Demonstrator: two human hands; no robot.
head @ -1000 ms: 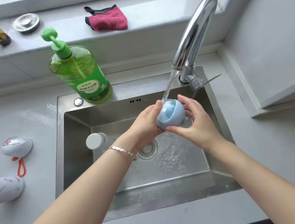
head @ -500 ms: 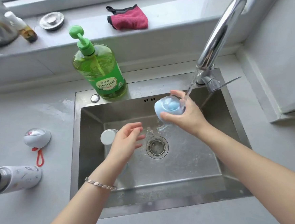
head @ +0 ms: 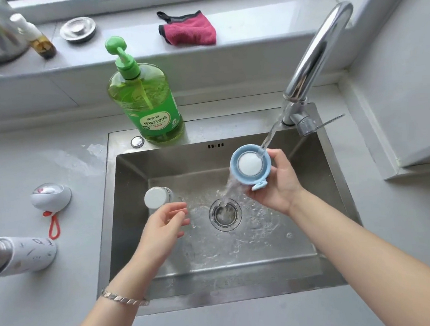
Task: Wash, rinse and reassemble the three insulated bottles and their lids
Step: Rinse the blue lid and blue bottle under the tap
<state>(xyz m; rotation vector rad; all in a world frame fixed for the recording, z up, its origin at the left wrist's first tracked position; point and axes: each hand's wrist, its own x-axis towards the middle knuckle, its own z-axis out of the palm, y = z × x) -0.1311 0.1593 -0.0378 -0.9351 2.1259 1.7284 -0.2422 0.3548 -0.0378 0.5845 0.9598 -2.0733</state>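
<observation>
My right hand (head: 277, 183) holds a light blue bottle lid (head: 250, 165) under the running tap stream, its white inside facing me. My left hand (head: 165, 228) hovers over the sink with loosely curled fingers and holds nothing. Just above it, a bottle with a pale round end (head: 157, 197) lies in the steel sink (head: 243, 268). On the counter to the left lie a white bottle (head: 20, 254) on its side, mouth open, and a white lid with a red loop (head: 50, 197).
A green pump bottle of dish soap (head: 147, 103) stands on the sink's back rim. The chrome tap (head: 314, 60) arches over from the right. On the sill sit a red cloth (head: 189, 28), a metal strainer plug (head: 78, 29) and a small bottle (head: 37, 38).
My left hand let go of the blue lid and dropped toward the bottle in the sink. My right hand turned the lid so its inside faces up under the stream.
</observation>
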